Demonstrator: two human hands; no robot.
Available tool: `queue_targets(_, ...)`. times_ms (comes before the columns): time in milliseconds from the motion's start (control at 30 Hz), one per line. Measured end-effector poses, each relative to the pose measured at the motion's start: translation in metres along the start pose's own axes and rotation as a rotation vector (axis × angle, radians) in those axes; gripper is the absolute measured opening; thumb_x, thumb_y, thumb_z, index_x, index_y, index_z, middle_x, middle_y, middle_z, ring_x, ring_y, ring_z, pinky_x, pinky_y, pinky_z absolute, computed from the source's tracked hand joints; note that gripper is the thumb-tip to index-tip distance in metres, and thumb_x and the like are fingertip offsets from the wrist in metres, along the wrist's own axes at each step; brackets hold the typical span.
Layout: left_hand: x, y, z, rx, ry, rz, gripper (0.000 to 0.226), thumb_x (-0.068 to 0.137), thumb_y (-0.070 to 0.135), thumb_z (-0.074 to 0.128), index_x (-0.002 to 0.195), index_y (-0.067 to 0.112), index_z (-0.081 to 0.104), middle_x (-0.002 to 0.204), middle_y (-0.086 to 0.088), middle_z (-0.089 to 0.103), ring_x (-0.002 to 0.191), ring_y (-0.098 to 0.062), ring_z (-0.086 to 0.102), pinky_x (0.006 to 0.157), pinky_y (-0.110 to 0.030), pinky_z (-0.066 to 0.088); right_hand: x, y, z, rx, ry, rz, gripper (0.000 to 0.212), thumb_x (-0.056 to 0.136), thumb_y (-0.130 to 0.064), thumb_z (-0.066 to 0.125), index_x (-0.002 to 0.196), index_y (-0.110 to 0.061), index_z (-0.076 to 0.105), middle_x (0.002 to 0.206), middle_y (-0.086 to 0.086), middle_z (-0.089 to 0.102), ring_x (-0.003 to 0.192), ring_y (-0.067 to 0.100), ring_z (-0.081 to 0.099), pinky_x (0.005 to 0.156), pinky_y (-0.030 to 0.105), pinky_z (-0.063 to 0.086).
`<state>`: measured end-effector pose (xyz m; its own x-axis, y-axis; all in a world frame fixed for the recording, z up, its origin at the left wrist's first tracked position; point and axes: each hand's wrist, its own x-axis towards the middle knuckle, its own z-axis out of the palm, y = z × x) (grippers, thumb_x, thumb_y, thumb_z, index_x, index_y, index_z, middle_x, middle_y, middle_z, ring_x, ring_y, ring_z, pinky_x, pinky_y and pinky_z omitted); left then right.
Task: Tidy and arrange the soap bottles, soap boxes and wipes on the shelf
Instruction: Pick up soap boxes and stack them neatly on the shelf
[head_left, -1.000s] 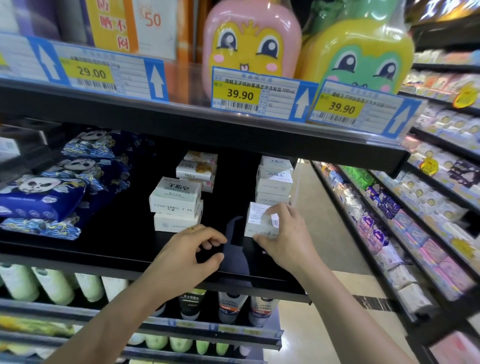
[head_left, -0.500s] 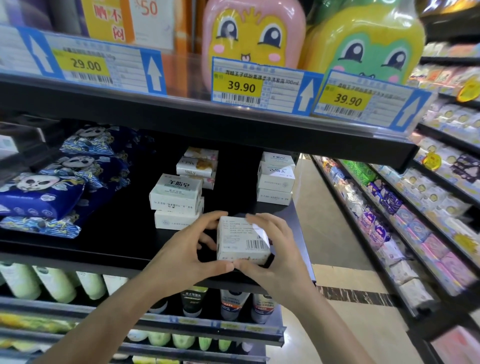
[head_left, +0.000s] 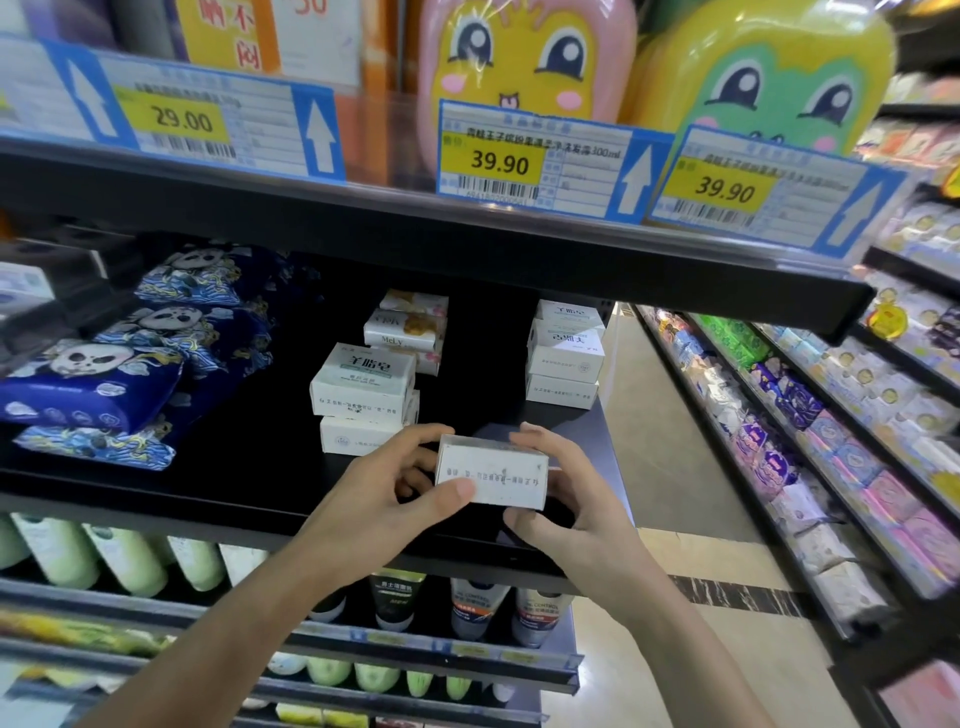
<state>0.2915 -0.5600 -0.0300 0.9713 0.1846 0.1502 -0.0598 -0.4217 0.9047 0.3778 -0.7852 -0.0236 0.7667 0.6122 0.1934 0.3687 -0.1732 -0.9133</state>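
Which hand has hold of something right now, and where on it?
Both. The left hand and right hand grip one small white cardboard soap box by its two short ends, left thumb on its front face.

The store light was bright and even, coming from overhead, and my forearms showed evenly lit. The recess of the black shelf sat in deep shade under the shelf above it, so its back went nearly black. A pale sheen lay on the shelf surface near the white box I held. The clear strip over the price tags caught soft glare. The wide lens bowed the shelf lines, and the aisle goods at right smeared with blur toward the edge.
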Motion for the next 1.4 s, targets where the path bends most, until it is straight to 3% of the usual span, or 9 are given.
queue_targets(133,0.0011,0.0003,0.0005,-0.049,-0.011,-0.021,0.062,0.082,0.069,0.067,0.138,0.046,0.054,0.121,0.018,0.07,0.111,-0.01,0.064,0.091,-0.013,0.05,-0.0007,0.004,0.0004,0.036,0.022,0.018,0.053,0.097,-0.019,0.074,0.139,-0.044,0.053,0.131,-0.008,0.068,0.127,0.017,0.06,0.103,0.042,0.055)
queue_targets(300,0.0023,0.0038,-0.0019,-0.048,-0.048,0.0,0.076,0.076,0.077,0.065,0.146,0.058,0.043,0.132,0.022,0.063,0.115,-0.006,0.063,0.1,-0.026,0.049,-0.0004,0.0018,0.0001,0.053,0.026,0.016,0.047,0.1,-0.018,0.07,0.141,-0.036,0.055,0.133,-0.007,0.069,0.129,0.018,0.061,0.107,0.047,0.051)
queue_targets(400,0.0001,0.0041,-0.0019,-0.021,-0.033,0.046,0.069,0.079,0.061,0.075,0.142,0.062,0.046,0.136,0.021,0.063,0.113,-0.011,0.065,0.103,-0.034,0.047,0.0,-0.0014,-0.0006,0.06,0.027,0.008,0.044,0.103,-0.018,0.067,0.143,-0.031,0.055,0.136,-0.008,0.068,0.131,0.018,0.061,0.11,0.048,0.048)
queue_targets(567,-0.0003,0.0017,-0.002,-0.001,0.026,0.046,0.053,0.092,0.02,0.08,0.134,0.044,0.058,0.129,0.019,0.069,0.111,-0.013,0.066,0.103,-0.047,0.048,-0.0003,-0.0036,0.0002,-0.024,-0.008,0.018,0.043,0.104,-0.022,0.064,0.143,-0.036,0.055,0.134,-0.011,0.069,0.119,0.021,0.065,0.107,0.05,0.049)
queue_targets(733,0.0002,0.0005,-0.0049,0.007,0.002,0.039,0.044,0.09,0.024,0.081,0.127,0.037,0.062,0.124,0.015,0.072,0.109,-0.015,0.067,0.102,-0.049,0.049,-0.0012,-0.0049,0.0003,-0.027,-0.01,0.019,0.045,0.104,-0.02,0.063,0.144,-0.038,0.053,0.132,-0.013,0.07,0.116,0.019,0.065,0.104,0.048,0.052)
queue_targets(833,0.0002,0.0009,-0.0055,-0.003,-0.001,0.042,0.042,0.09,0.024,0.081,0.126,0.037,0.063,0.124,0.014,0.072,0.109,-0.016,0.067,0.1,-0.049,0.049,-0.0015,-0.0053,0.0031,-0.027,0.003,0.027,0.058,0.1,-0.016,0.068,0.148,-0.041,0.047,0.134,-0.013,0.068,0.117,0.018,0.064,0.103,0.046,0.053)
queue_targets(1000,0.0005,-0.0008,-0.0056,-0.026,0.022,0.059,0.042,0.091,0.024,0.081,0.125,0.041,0.063,0.125,0.013,0.072,0.104,-0.019,0.066,0.097,-0.049,0.052,-0.0015,-0.0032,0.0075,-0.096,0.063,0.013,0.059,0.089,-0.032,0.067,0.141,-0.054,0.05,0.133,-0.021,0.064,0.124,0.015,0.052,0.108,0.043,0.046)
queue_targets(1200,0.0018,-0.0003,-0.0046,-0.059,0.002,0.061,0.039,0.088,0.033,0.08,0.124,0.04,0.064,0.122,0.011,0.073,0.099,-0.017,0.067,0.092,-0.041,0.052,-0.0009,-0.0021,0.006,-0.055,0.066,0.013,0.046,0.093,-0.038,0.065,0.138,-0.045,0.056,0.131,-0.02,0.068,0.127,0.016,0.057,0.107,0.047,0.047)
queue_targets(1400,0.0032,-0.0006,-0.0044,-0.068,-0.018,0.038,0.039,0.09,0.037,0.077,0.127,0.042,0.063,0.121,0.011,0.073,0.099,-0.017,0.069,0.094,-0.041,0.054,-0.0012,-0.0013,0.0049,-0.009,0.086,0.038,0.034,0.101,-0.023,0.067,0.132,-0.035,0.062,0.122,-0.015,0.074,0.116,0.014,0.065,0.103,0.046,0.052)
